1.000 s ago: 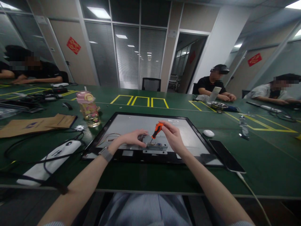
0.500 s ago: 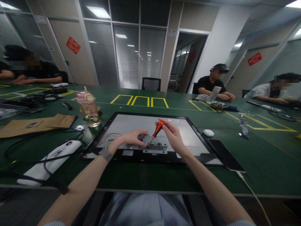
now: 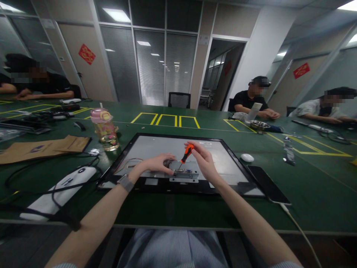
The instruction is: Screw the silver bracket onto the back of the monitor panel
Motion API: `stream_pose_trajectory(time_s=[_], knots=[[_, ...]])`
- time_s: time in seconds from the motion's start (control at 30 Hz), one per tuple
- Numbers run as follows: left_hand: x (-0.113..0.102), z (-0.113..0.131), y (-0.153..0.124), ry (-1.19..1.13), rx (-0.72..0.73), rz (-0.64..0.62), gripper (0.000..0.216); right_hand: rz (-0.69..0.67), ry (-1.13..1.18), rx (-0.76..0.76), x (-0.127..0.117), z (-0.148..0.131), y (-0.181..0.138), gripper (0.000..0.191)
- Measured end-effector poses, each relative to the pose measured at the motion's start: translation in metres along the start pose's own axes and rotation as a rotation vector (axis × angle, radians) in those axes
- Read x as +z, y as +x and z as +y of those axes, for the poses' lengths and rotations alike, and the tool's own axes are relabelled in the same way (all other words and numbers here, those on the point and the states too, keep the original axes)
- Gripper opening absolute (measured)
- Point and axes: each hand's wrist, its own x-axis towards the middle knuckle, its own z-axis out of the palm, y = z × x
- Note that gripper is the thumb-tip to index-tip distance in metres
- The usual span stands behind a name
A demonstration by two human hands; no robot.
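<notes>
A screwdriver (image 3: pixel 187 153) with an orange and black handle is pinched in the fingertips of my right hand (image 3: pixel 205 160). It leans, its thin shaft running down to the left end of a metal bracket (image 3: pixel 192 178) with connectors along it. My left hand (image 3: pixel 158 163) curves around the left end of this bracket, thumb at the front and fingers behind. Beside those fingers is a small dark part, mostly hidden. The bracket sits near the front edge of a flat display panel (image 3: pixel 156 144), grey-backed with a black frame, lying on the green table (image 3: pixel 167 208).
A phone (image 3: pixel 269 184) with a white cable and a white case (image 3: pixel 247 158) lie to the right. Leftward are a drink bottle (image 3: pixel 104 130), a brown paper bag (image 3: pixel 41 149), and a white device (image 3: pixel 61 191) with black cables. Several people sit across the table.
Almost nothing differs. The screwdriver and both hands stay in place, with at most a slight shift of the right fingers on the handle.
</notes>
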Motion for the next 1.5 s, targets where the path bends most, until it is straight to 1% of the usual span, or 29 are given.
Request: stream_pose_trajectory(time_s=[0.17, 0.23, 0.43, 0.57, 0.63, 0.73, 0.77, 0.83, 0.93, 1.0, 1.1, 1.13, 1.3, 1.37, 1.43, 1.5], knots=[[-0.001, 0.000, 0.000, 0.018, 0.006, -0.013, 0.073, 0.089, -0.011, -0.011, -0.001, 0.005, 0.001, 0.020], [-0.001, -0.001, 0.001, 0.016, 0.013, -0.013, 0.074, 0.101, -0.018, -0.019, -0.002, 0.003, 0.001, 0.019], [0.000, -0.003, 0.001, 0.016, 0.009, -0.004, 0.074, 0.020, -0.119, -0.064, 0.001, -0.010, -0.002, 0.030], [0.000, -0.003, 0.001, 0.011, 0.000, -0.006, 0.076, -0.048, -0.098, -0.054, 0.004, -0.010, -0.003, 0.038], [0.000, -0.002, 0.001, 0.010, -0.004, -0.008, 0.076, -0.021, -0.137, -0.068, 0.003, -0.007, -0.003, 0.038], [0.000, -0.001, 0.000, 0.019, -0.001, -0.014, 0.076, 0.065, -0.241, -0.122, 0.002, -0.005, -0.002, 0.031], [0.000, -0.001, 0.000, 0.023, 0.004, -0.018, 0.076, 0.075, -0.262, -0.131, 0.001, -0.005, -0.002, 0.029], [0.000, -0.001, 0.001, 0.028, 0.011, -0.021, 0.075, 0.045, -0.250, -0.123, 0.001, -0.007, -0.002, 0.031], [0.000, -0.002, 0.001, 0.026, 0.004, -0.011, 0.076, -0.027, -0.173, -0.081, 0.003, -0.009, -0.004, 0.037], [0.000, -0.002, 0.001, 0.025, 0.002, -0.009, 0.076, -0.007, -0.172, -0.076, 0.003, -0.008, -0.004, 0.036], [0.000, -0.001, 0.001, 0.024, 0.014, -0.011, 0.074, 0.085, -0.239, -0.111, 0.002, -0.005, -0.003, 0.027], [0.000, -0.001, 0.000, 0.024, 0.015, -0.011, 0.073, 0.095, -0.252, -0.118, 0.002, -0.005, -0.003, 0.027], [0.000, 0.001, 0.000, 0.032, -0.002, -0.007, 0.075, -0.005, -0.177, -0.102, 0.002, -0.006, -0.003, 0.036], [0.000, 0.001, 0.000, 0.032, -0.001, -0.008, 0.075, 0.017, -0.178, -0.099, 0.002, -0.005, -0.003, 0.036], [0.000, 0.001, 0.000, 0.032, -0.004, -0.009, 0.075, 0.079, -0.224, -0.108, 0.002, -0.003, -0.002, 0.032], [0.000, 0.003, -0.001, 0.038, -0.011, -0.011, 0.075, 0.108, -0.263, -0.117, 0.001, -0.003, -0.002, 0.029]])
